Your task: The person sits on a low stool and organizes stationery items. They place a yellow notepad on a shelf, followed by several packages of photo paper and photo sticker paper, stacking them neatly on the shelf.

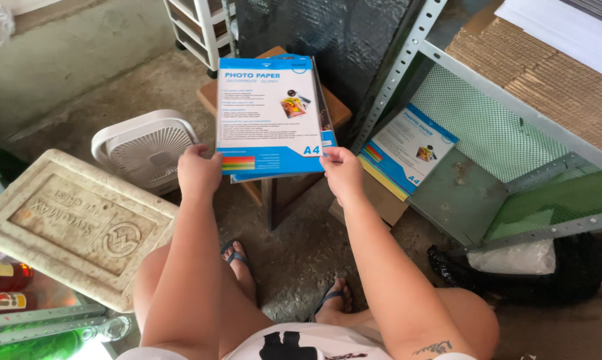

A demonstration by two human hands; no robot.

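Hands, left and right, grip blue-and-white paper packs by lower corners above wooden stool.

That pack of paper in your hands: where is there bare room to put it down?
Both the left hand and right hand grip the pack. Bare patches: the shelf floor right of the second pack, and the foam lid. The stool beneath, beside the fan, looks crowded.

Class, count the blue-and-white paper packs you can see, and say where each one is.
3, perhaps more hidden. Two overlapping packs are held by the left hand and right hand; a third pack lies on the metal shelf.
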